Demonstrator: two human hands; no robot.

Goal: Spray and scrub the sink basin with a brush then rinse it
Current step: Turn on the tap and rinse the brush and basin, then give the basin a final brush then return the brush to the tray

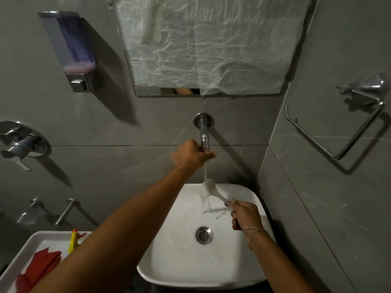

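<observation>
Left hand (pixel 191 154): we reach it far forward, arm straight, fingers wrapped around the tap (pixel 204 138) on the wall.
Right hand (pixel 244 214): we keep it low over the sink basin (pixel 251 193), fist closed on the brush handle.
Brush (pixel 212 188): white head angled up and away from our grip, right under the running water (pixel 205 171).
Basin: white, wet, drain (pixel 204 235) at centre.

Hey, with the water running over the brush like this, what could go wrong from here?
1. The stream hits the brush head high above the sink basin, so water may splash onto the wall.
2. The right hand grips only the handle's end; wet, it might slip.
3. The left hand on the tap could open it further and worsen the spray.
</observation>
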